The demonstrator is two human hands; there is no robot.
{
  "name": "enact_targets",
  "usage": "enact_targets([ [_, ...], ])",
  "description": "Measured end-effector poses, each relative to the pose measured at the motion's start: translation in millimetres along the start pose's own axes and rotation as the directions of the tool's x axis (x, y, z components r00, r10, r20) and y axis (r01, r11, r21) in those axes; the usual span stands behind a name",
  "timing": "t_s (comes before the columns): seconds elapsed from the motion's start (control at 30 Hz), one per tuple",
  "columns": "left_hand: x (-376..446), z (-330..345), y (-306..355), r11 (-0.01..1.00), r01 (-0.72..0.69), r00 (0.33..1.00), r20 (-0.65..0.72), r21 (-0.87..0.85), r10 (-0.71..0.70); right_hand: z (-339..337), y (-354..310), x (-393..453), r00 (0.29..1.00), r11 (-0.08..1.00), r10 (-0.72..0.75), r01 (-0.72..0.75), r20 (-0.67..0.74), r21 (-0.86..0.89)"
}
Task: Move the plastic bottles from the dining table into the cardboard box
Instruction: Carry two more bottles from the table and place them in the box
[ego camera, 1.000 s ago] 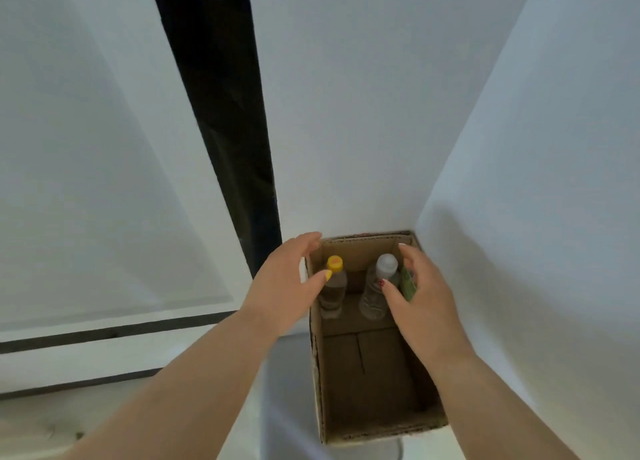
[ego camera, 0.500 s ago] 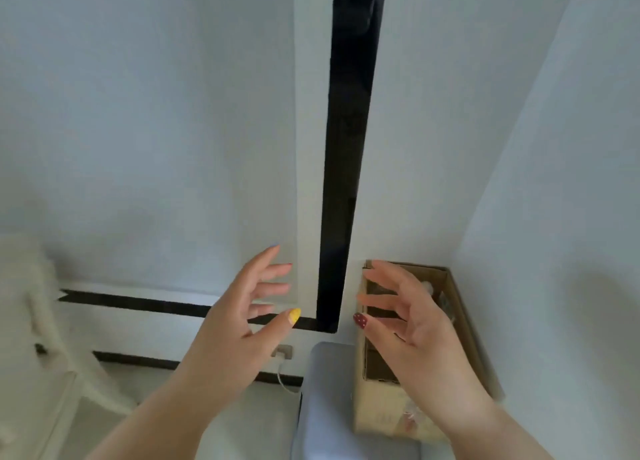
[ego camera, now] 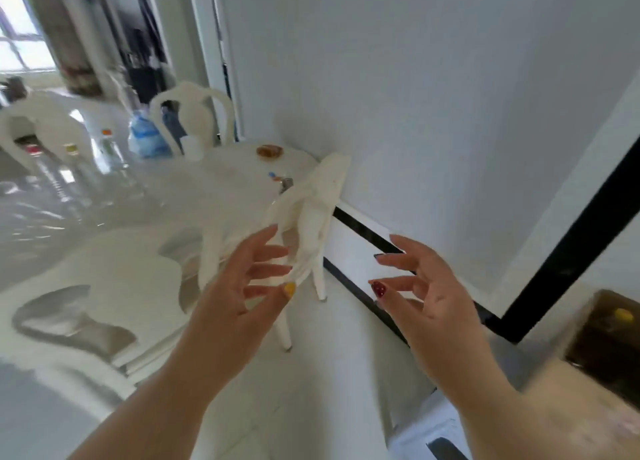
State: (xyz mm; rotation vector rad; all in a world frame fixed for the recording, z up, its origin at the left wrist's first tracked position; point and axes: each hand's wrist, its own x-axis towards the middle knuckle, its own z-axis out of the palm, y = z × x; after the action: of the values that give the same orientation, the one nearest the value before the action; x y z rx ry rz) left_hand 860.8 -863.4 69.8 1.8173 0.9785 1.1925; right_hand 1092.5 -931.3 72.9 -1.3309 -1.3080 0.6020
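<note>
The cardboard box sits at the lower right edge of the view, and a yellow bottle cap shows inside it. Several clear plastic bottles stand blurred at the far left of the white dining table: one with a red cap, one with a yellow cap, one with an orange cap. My left hand and my right hand are raised in mid-air, both empty with fingers spread, between the box and the table.
White chairs ring the table: one near the wall just beyond my hands, one at the far side. A large blue-labelled water jug and a small brown dish are on the table. A white wall stands on the right.
The view has swung left from the box to the dining table. My hands left the bottles standing in the box and now hover empty in the air.
</note>
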Motion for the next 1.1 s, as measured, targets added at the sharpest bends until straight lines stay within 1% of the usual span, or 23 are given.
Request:
enact_targets([
  [0.07,-27.3,-52.3,-2.2,0.998,0.027,0.994,-0.107,0.049,-0.022,50.4,-18.9,-1.3,0.994,0.999,-0.045,0.042,0.1,0.035],
  [0.17,-71.8,-130.5,-4.9,0.989,0.087,0.972,-0.228,0.119,-0.058,132.5,-48.3,-9.6,0.967,0.991,-0.11,0.087,0.232,0.104],
  [0.33,-143.8,-269.2,-12.0,0.966,0.152,0.917,-0.393,0.209,-0.059,280.7,-100.1,-37.7,0.907,0.962,-0.212,0.128,0.365,0.239],
  [0.43,-179.2,-351.5,-20.0,0.95,0.184,0.898,-0.437,0.254,-0.057,371.3,-124.8,-59.7,0.887,0.945,-0.239,0.119,0.396,0.304],
  [0.57,-219.8,-450.6,-33.1,0.932,0.227,0.87,-0.489,0.282,-0.064,477.7,-156.6,-88.1,0.877,0.929,-0.245,0.091,0.413,0.359],
  [0.77,-262.4,-571.8,-58.4,0.908,0.288,0.808,-0.587,0.303,-0.06,603.0,-200.8,-103.8,0.844,0.925,-0.259,0.077,0.47,0.372],
  [0.93,-274.1,-648.2,-97.0,0.901,0.331,0.759,-0.647,0.282,-0.077,699.8,-219.1,-97.7,0.803,0.931,-0.279,0.091,0.526,0.355],
  [1.1,-250.1,-733.0,-146.5,0.9,0.353,0.727,-0.681,0.256,-0.091,802.1,-224.1,-64.0,0.796,0.932,-0.277,0.088,0.538,0.351],
])
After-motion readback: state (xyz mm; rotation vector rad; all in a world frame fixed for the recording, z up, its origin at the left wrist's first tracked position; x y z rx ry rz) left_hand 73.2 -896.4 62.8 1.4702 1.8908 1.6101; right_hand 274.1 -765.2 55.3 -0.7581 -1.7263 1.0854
